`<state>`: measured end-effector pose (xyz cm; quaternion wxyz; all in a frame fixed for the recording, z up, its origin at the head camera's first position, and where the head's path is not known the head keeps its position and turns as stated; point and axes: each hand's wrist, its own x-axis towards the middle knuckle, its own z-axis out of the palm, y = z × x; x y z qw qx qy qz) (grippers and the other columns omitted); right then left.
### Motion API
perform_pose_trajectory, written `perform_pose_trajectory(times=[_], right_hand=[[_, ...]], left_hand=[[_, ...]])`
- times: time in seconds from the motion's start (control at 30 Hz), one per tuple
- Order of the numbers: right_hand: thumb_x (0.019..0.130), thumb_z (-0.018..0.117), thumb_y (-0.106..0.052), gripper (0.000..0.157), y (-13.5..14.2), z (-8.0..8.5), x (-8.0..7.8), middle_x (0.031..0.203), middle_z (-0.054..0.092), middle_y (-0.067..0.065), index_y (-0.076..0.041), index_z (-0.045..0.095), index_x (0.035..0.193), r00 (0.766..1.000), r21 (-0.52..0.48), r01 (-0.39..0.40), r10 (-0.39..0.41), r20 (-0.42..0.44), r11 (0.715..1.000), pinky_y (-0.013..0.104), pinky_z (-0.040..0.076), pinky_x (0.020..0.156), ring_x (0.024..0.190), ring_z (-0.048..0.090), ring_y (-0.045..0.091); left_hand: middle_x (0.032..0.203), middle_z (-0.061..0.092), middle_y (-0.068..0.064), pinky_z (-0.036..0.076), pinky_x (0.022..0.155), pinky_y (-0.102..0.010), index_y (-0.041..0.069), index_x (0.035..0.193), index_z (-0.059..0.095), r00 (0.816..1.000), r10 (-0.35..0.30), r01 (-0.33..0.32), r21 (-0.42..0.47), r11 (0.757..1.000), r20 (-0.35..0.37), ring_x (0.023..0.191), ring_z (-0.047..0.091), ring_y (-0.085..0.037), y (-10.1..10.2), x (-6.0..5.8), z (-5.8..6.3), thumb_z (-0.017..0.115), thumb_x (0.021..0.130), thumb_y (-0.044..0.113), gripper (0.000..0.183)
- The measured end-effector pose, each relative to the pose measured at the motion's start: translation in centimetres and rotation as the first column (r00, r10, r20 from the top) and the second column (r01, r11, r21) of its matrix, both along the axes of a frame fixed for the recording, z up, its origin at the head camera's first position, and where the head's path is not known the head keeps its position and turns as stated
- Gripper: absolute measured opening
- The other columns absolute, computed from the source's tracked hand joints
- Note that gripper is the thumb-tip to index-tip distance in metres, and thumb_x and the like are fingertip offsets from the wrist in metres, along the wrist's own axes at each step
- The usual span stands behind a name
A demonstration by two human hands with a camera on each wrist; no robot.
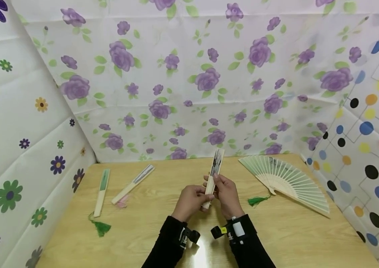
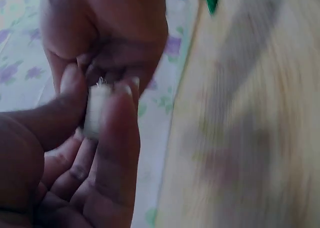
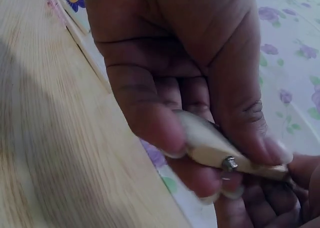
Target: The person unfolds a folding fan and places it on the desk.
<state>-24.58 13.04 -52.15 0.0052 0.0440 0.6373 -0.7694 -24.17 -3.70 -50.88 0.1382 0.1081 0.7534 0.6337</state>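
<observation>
A folded hand fan (image 1: 217, 162) with pale ribs and a dark pattern on its leaf is held upright, slightly tilted, over the middle of the table. My left hand (image 1: 189, 202) pinches its lower end between thumb and fingers. Higher up, my right hand (image 1: 228, 195) grips the same fan with the thumb across its front. In the right wrist view a metal rivet (image 3: 229, 163) shows on the fan's pale end, close to the fingertips of both hands. The left wrist view shows the fan's blunt end (image 2: 95, 110) between the left thumb and fingers.
On the wooden table (image 1: 136, 238), an opened pale green fan (image 1: 296, 178) with a green tassel (image 1: 257, 201) lies right. At left lie a folded green fan (image 1: 102, 191) with its tassel (image 1: 101, 227) and another folded fan (image 1: 134, 183) with a pink tassel (image 1: 122, 201). Patterned cloths (image 1: 182, 74) surround the table.
</observation>
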Motion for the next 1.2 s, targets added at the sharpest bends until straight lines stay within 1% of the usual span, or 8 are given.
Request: perform_pose_trajectory(times=[0.17, 0.27, 0.43, 0.57, 0.67, 0.73, 1.0, 1.2], right_hand=[[0.124, 0.052, -0.032, 0.045, 0.1, -0.2, -0.2, 0.14, 0.082, 0.013, -0.001, 0.071, 0.151, 0.995, 0.02, -0.094, 0.095, -0.008, 0.995, 0.025, 0.068, 0.088, 0.112, 0.082, 0.009], [0.124, 0.052, -0.03, 0.044, 0.2, -0.1, -0.3, 0.139, 0.082, 0.015, 0.001, 0.07, 0.15, 0.995, 0.021, -0.103, 0.103, -0.007, 0.994, 0.025, 0.069, 0.087, 0.109, 0.082, 0.008], [0.124, 0.051, -0.024, 0.042, 0.0, 0.0, -0.4, 0.122, 0.086, 0.01, 0.006, 0.072, 0.144, 1.0, -0.005, -0.031, 0.031, -0.001, 1.0, 0.022, 0.068, 0.083, 0.1, 0.081, 0.006], [0.124, 0.051, -0.023, 0.042, -0.4, -0.2, -0.2, 0.093, 0.077, 0.0, 0.009, 0.073, 0.138, 0.997, -0.056, 0.075, -0.073, 0.026, 0.996, 0.019, 0.055, 0.067, 0.079, 0.067, 0.005], [0.124, 0.052, -0.025, 0.043, -0.7, -0.3, -0.1, 0.083, 0.07, -0.003, 0.01, 0.073, 0.138, 0.993, -0.083, 0.117, -0.114, 0.04, 0.99, 0.02, 0.046, 0.063, 0.072, 0.057, 0.007], [0.124, 0.053, -0.026, 0.043, -0.7, -0.3, -0.1, 0.082, 0.069, -0.004, 0.01, 0.073, 0.137, 0.992, -0.085, 0.122, -0.119, 0.042, 0.989, 0.019, 0.046, 0.063, 0.071, 0.056, 0.006], [0.124, 0.053, -0.029, 0.045, -0.8, -0.1, -0.2, 0.094, 0.08, -0.003, 0.008, 0.072, 0.141, 0.992, -0.078, 0.117, -0.113, 0.059, 0.99, 0.019, 0.061, 0.07, 0.084, 0.075, 0.005], [0.123, 0.056, -0.026, 0.044, -1.1, 0.0, -0.3, 0.1, 0.082, 0.001, 0.011, 0.073, 0.138, 0.988, -0.111, 0.152, -0.147, 0.054, 0.982, 0.02, 0.065, 0.074, 0.09, 0.079, 0.007]], left_hand=[[0.101, 0.082, -0.019, 0.068, 0.064, -0.025, -0.01, 0.116, 0.08, 0.999, 0.037, -0.037, 0.006, 0.999, 0.017, 0.076, 0.071, -0.011, -0.2, -0.1, -0.1, 0.078, 0.108, 0.006, 0.019], [0.102, 0.082, -0.02, 0.068, 0.063, -0.026, -0.011, 0.116, 0.08, 0.999, 0.042, -0.042, 0.008, 0.999, 0.018, 0.076, 0.07, -0.012, -0.2, -0.2, -0.1, 0.077, 0.107, 0.005, 0.018], [0.103, 0.082, -0.02, 0.067, 0.064, -0.027, -0.009, 0.118, 0.081, 0.999, 0.04, -0.04, 0.012, 0.999, 0.022, 0.076, 0.072, -0.012, -0.2, -0.4, -0.1, 0.076, 0.109, 0.006, 0.019], [0.103, 0.084, -0.023, 0.067, 0.065, -0.028, -0.009, 0.122, 0.08, 0.999, 0.044, -0.045, 0.044, 0.998, 0.027, 0.075, 0.074, -0.012, -0.2, -0.3, -0.1, 0.073, 0.111, 0.006, 0.02], [0.101, 0.083, -0.023, 0.067, 0.066, -0.029, -0.009, 0.121, 0.08, 0.999, 0.046, -0.048, 0.065, 0.997, 0.028, 0.075, 0.075, -0.013, -0.2, -0.3, -0.1, 0.073, 0.111, 0.006, 0.019], [0.1, 0.083, -0.022, 0.068, 0.067, -0.03, -0.009, 0.12, 0.079, 0.999, 0.041, -0.043, 0.076, 0.996, 0.035, 0.076, 0.076, -0.013, -0.2, -0.3, -0.3, 0.072, 0.112, 0.005, 0.019], [0.106, 0.078, -0.021, 0.07, 0.077, -0.039, -0.01, 0.125, 0.073, 0.995, 0.015, -0.027, 0.127, 0.992, 0.096, 0.085, 0.077, -0.017, 0.0, -0.3, -0.6, 0.061, 0.117, 0.005, 0.021], [0.11, 0.078, -0.028, 0.068, 0.074, -0.034, -0.013, 0.12, 0.07, 0.993, 0.055, -0.069, 0.134, 0.988, 0.107, 0.083, 0.078, -0.016, 0.6, -0.3, -0.6, 0.059, 0.117, 0.003, 0.02]])
